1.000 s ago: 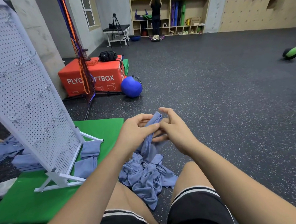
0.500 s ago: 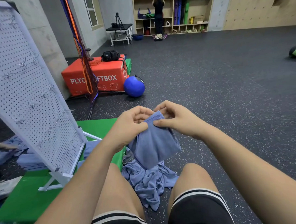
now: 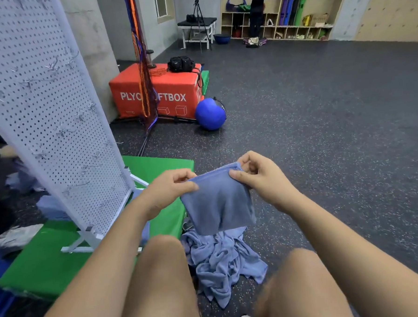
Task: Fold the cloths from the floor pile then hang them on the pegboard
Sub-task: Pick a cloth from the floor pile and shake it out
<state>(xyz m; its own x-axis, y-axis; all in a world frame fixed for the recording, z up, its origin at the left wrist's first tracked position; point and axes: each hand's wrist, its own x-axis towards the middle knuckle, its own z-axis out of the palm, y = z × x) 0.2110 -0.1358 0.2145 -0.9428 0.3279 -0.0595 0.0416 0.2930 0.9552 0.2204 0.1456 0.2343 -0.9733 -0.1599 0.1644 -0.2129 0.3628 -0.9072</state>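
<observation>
cloth (image 3: 217,204): blue, held in the air right above the floor pile (image 3: 220,262); hangs from its top edge as a flat doubled panel.
cloth axis: top edge runs left to right, slightly higher at the right; free lower edge points down at the pile; about as wide as tall, so long axis not clear.
left hand (image 3: 166,192): pinches the top left corner, thumb against curled fingers.
right hand (image 3: 257,177): pinches the top right corner, thumb on the near face, fingers curled behind.
floor pile: crumpled blue cloths on the dark floor (image 3: 322,128), just beside the green mat (image 3: 160,168).
pegboard (image 3: 45,113): white, upright on the green mat, left of the hands; metal hooks (image 3: 53,66) scattered on its face.
shelf unit (image 3: 278,14): far wall; tall compartment holds purple, blue and green rolled mats (image 3: 294,6) standing on end; low cubbies hold items too small to tell; person (image 3: 256,10) in front.
red box (image 3: 170,92): black bag (image 3: 181,64) on top; blue ball (image 3: 210,113) beside it.
</observation>
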